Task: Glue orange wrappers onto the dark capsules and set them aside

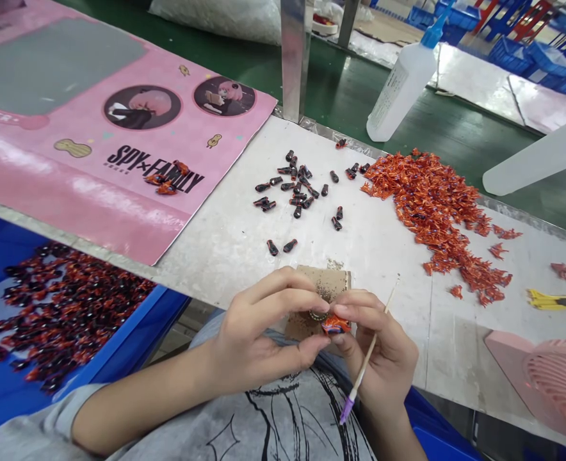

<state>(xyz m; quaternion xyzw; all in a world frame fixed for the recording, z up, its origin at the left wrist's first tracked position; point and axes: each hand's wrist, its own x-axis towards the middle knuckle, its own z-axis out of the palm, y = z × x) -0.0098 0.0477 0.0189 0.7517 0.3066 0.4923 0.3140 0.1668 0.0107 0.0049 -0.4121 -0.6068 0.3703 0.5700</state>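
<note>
My left hand (pixel 268 326) curves in from the left, its index finger and thumb pinching the near side of a small glossy orange plastic piece (pixel 335 324) with blue marks. From the other side, the fingertips of my right hand (pixel 381 346) grip the same piece. A thin wooden stick (pixel 367 358) with a purple end is also held among my right fingers, slanting upward. Just behind my fingertips is a speckled piece of cardboard (pixel 326 282) at the table edge, with a small round cap-like thing (pixel 318 315) on it, partly hidden.
Loose black pieces (pixel 299 189) and a heap of orange pieces (pixel 427 198) lie on the white table (pixel 216 256). Two white bottles (pixel 401 93) stand or lean behind. A yellow cutter (pixel 556 299) and pink fan (pixel 552 378) are right; a blue bin (pixel 105 358) of pieces is left.
</note>
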